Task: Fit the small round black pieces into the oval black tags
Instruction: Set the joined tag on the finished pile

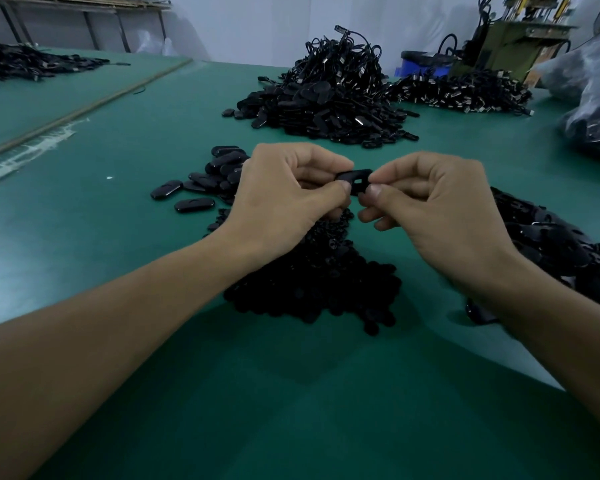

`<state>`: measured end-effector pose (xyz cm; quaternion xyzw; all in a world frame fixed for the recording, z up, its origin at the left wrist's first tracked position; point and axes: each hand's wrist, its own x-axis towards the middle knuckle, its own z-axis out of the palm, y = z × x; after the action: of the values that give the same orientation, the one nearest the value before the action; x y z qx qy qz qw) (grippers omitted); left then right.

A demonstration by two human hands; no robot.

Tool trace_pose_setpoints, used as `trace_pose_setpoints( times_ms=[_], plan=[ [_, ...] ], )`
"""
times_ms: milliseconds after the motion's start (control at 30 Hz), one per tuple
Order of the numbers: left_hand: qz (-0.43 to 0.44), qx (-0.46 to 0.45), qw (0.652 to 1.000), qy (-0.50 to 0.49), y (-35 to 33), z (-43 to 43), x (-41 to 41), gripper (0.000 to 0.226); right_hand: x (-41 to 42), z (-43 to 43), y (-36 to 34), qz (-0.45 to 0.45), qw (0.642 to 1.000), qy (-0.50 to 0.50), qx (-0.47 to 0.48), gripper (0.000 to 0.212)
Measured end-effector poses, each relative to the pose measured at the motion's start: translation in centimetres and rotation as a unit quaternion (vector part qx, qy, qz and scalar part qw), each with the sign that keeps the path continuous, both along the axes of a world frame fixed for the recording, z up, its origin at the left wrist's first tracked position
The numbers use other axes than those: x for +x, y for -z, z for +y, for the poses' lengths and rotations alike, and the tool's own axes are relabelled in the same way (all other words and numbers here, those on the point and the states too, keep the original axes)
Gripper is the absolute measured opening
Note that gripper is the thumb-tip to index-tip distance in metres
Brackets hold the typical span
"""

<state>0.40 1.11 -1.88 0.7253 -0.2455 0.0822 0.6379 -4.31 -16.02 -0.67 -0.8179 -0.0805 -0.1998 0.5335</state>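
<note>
Green table (118, 244) fills the frame, edges cut off. Five black heaps, too dense to count:
- tall heap (326, 109) with cables, top centre
- cable bundle (465, 90), upper right
- flat heap (25, 64), upper left, cut by the frame
- oval tags pile (555, 244), right edge, partly behind the forearm
- small round pieces (319, 285), mid-frame, partly under the hands

Loose glossy tags (194, 192) left of centre, roughly ten showing, more hidden behind left hand (284, 199). Left hand and right hand (433, 209) each pinch one oval tag (355, 181) at centre, ends covered by fingertips. Round piece inside: cannot tell.
</note>
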Motion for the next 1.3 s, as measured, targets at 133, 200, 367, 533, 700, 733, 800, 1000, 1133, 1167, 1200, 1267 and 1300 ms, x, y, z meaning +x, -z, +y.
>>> trace_pose_setpoints(
  times_ms=[133,200,367,533,700,733,800,1000,1133,1167,1200,1267,1300],
  plan=[
    [-0.025,0.01,1.0,0.004,0.0,-0.3,-0.3,0.023,0.1,0.1,0.0,0.011,1.0,0.001,0.009,0.012],
    [-0.037,0.018,0.999,-0.002,0.0,-0.3,-0.2,0.024,0.1,0.2,0.0,0.023,0.999,-0.004,0.025,0.012],
    [-0.06,0.035,0.998,-0.01,0.2,-0.3,-0.2,0.024,0.1,0.3,0.1,0.039,0.998,-0.003,0.04,0.01],
    [-0.076,0.05,0.996,-0.011,0.2,-0.3,-0.3,0.025,0.0,0.3,0.1,0.021,1.0,0.016,0.01,0.01],
    [-0.089,0.064,0.994,-0.011,0.2,-0.5,-0.4,0.023,-0.1,0.4,0.0,-0.011,0.999,0.03,-0.037,0.013],
    [-0.088,0.065,0.994,-0.011,0.2,-0.5,-0.4,0.022,-0.1,0.4,0.0,-0.018,0.998,0.031,-0.048,0.014],
    [-0.087,0.07,0.994,-0.011,0.2,-0.5,-0.5,0.021,-0.3,0.5,0.1,-0.033,0.996,0.031,-0.072,0.016],
    [-0.149,0.125,0.981,-0.028,0.1,-0.4,-0.9,0.013,-0.7,0.7,0.3,-0.055,0.985,0.023,-0.162,0.026],
    [-0.193,0.157,0.967,-0.047,0.1,0.0,-0.6,0.01,-1.0,0.9,0.4,-0.06,0.976,-0.011,-0.208,0.023],
    [-0.198,0.162,0.966,-0.049,0.1,0.1,-0.5,0.011,-1.0,0.9,0.3,-0.056,0.976,-0.022,-0.212,0.022],
    [-0.201,0.166,0.964,-0.048,0.1,0.2,-0.4,0.011,-0.9,0.8,0.2,-0.049,0.975,-0.03,-0.215,0.021],
    [-0.201,0.176,0.963,-0.046,0.3,0.1,-0.4,0.012,-0.7,0.5,0.0,-0.04,0.974,-0.031,-0.219,0.019],
    [-0.199,0.177,0.963,-0.042,0.3,0.0,-0.4,0.012,-0.6,0.3,-0.1,-0.044,0.976,-0.024,-0.213,0.016]
  ],
)
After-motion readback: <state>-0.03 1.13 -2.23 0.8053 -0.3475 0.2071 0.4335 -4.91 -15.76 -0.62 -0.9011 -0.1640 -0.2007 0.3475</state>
